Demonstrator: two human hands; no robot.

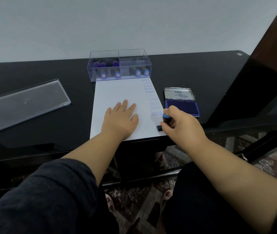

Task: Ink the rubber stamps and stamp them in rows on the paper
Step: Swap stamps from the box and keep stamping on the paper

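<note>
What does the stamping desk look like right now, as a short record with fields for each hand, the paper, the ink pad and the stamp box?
left hand: flat, fingers spread, pressing on the paper
right hand: grips a stamp with a blue top, its base on the paper near the right edge
paper: column of blue prints down the right side
ink pad: open, right of the paper
stamp box: clear, two compartments, stamps in both
box lid: off, lying at left

"Artline" on ink pad lid [179, 93]
</note>
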